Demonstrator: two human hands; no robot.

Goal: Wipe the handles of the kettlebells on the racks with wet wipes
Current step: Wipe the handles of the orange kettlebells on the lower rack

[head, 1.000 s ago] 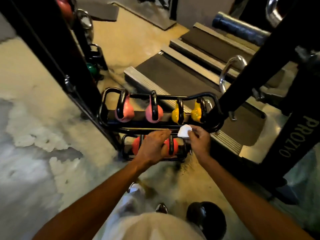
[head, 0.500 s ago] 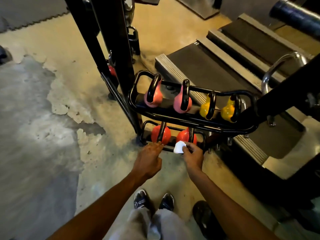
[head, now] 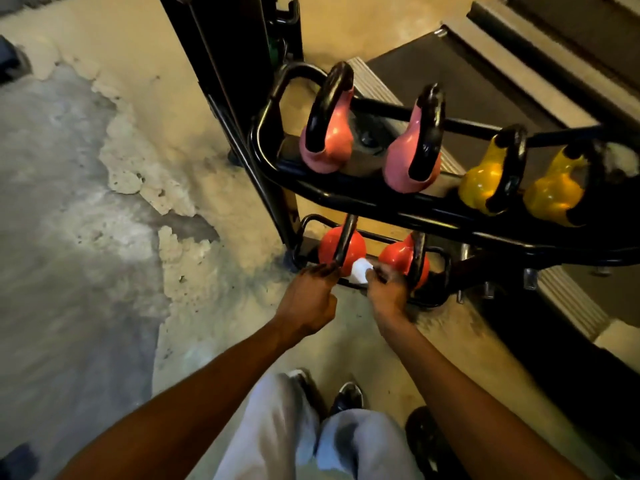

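Two red kettlebells (head: 341, 245) upright on lower rack (head: 429, 299), white wipe (head: 360, 270) between.

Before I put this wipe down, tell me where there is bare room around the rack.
Bare floor lies left of the rack's lower tier, between the peeling patch and your shoes. The lower tier is crowded: two red kettlebells, left hand, and right hand pinching the wet wipe. The upper tier is filled by pink and yellow kettlebells.

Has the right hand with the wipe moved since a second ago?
Yes. The right hand carried the wet wipe down from the upper rail to the lower tier, between the two red kettlebells.
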